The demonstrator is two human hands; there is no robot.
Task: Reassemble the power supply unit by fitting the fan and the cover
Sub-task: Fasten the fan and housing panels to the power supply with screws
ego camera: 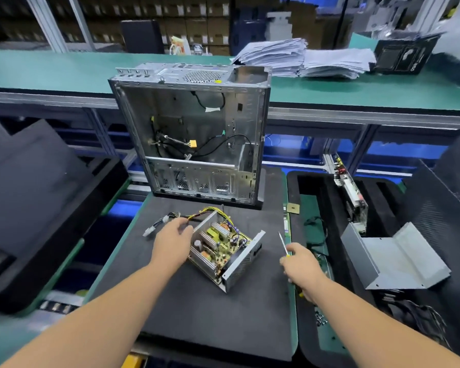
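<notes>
With the left hand (172, 244) resting loosely open on the open power supply unit (225, 252), the right hand (300, 264) grips a screwdriver (283, 244) beside it, whose tip could scrape the exposed board.

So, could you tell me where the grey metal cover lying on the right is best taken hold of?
Probably by the raised fold of the cover, coming from above and from its left. It lies as a bent sheet with one wall standing up along the left edge, which offers an edge to pinch. The right hand holds a screwdriver, so that would need putting down first.
</notes>
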